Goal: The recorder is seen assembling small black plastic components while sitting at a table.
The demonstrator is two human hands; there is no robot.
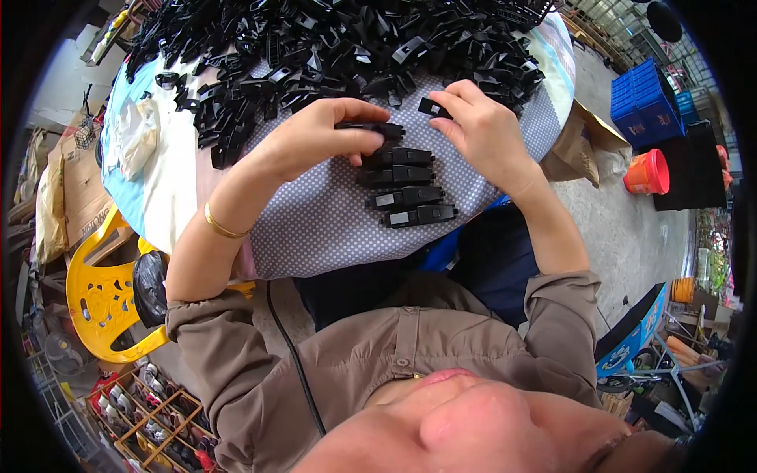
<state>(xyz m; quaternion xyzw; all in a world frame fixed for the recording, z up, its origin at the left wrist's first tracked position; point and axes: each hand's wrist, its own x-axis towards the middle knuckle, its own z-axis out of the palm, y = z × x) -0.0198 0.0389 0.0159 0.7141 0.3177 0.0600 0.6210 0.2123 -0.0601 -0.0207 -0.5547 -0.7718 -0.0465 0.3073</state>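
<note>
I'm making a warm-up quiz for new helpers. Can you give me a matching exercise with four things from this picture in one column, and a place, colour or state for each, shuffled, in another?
Things:
1. Left hand
2. Right hand
3. Pile of black parts
4. Bucket

Places, colours, states:
A. Red
B. On the arm wearing a gold bangle
C. Heaped on the far side of the table
D. Pinching a black part, no bangle visible

Right pairs: 1-B, 2-D, 3-C, 4-A
</note>
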